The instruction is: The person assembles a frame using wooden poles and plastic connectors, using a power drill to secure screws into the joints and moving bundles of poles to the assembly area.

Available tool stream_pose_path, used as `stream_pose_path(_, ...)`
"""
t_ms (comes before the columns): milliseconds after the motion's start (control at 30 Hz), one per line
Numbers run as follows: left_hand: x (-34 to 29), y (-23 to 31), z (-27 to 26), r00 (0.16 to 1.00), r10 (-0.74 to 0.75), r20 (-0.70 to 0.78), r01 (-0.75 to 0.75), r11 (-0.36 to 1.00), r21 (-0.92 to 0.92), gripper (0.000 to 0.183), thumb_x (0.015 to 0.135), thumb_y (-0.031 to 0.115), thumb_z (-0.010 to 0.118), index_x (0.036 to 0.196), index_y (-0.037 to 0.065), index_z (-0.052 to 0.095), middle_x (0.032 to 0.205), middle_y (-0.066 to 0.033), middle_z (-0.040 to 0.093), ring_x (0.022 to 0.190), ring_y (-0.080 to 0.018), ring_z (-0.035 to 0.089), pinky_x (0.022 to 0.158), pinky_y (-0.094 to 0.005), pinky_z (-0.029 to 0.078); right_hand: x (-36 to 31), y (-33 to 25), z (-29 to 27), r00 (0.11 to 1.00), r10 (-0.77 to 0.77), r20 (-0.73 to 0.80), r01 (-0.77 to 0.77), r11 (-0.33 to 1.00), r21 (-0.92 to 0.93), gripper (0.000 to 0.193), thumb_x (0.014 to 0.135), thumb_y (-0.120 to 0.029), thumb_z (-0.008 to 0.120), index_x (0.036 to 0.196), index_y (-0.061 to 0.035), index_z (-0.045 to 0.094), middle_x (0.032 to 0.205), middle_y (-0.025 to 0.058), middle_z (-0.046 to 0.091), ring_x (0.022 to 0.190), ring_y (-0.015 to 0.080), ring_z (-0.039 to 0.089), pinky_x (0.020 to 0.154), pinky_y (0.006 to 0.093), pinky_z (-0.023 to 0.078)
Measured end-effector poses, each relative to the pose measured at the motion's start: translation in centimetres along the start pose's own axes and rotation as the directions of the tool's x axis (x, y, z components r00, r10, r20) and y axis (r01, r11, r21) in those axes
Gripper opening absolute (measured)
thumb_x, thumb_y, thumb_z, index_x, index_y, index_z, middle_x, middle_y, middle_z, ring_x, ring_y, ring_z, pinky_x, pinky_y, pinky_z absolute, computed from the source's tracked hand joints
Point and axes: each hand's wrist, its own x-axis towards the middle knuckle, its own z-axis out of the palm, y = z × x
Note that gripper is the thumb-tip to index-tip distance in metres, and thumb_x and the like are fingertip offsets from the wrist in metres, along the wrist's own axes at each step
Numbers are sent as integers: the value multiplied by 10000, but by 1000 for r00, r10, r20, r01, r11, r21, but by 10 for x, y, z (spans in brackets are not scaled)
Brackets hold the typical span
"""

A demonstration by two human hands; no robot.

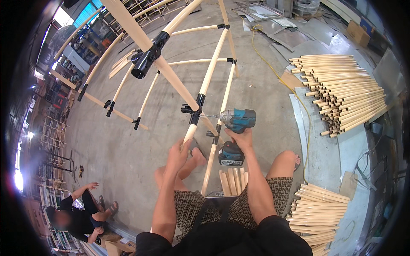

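Note:
My right hand (242,139) is wrapped round the grip of a teal and black cordless impact driver (237,119). The driver's long thin bit points left and reaches a black pipe joint (196,114); whether it sits on a screw is too small to tell. My left hand (177,157) is closed round a cream pipe (189,134) just below that joint. The pipe belongs to a frame of cream pipes held by black joints. Nearer the top, another black joint (150,54) with an open round end sits on the frame.
Long cream pipes (346,89) lie stacked at the right, with another pile (320,213) at the lower right. A yellow cable (273,59) crosses the floor beside metal sheets (294,36). At the lower left a person in black (79,217) sits. More framework stands at the left.

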Motion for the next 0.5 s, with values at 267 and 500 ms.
stream_pose_path(267,2,-2,-1,990,126,-59,-114,978,175,454,962,363,561,1171,-37,612,601,-12,491,556,-96,476,511,-295,391,20,-7,-16,967,-251,42,254,948,-191,413,673,-62,846,1026,-20,637,903,40,684,760,113,628,666,281,530)
stream_pose_path(500,-10,19,8,993,15,-120,21,957,288,402,947,348,538,1171,23,614,907,-266,668,914,-434,632,776,-484,488,36,-41,-29,957,6,290,101,931,-351,405,697,-153,850,1034,-50,650,870,21,671,744,106,615,665,296,530)
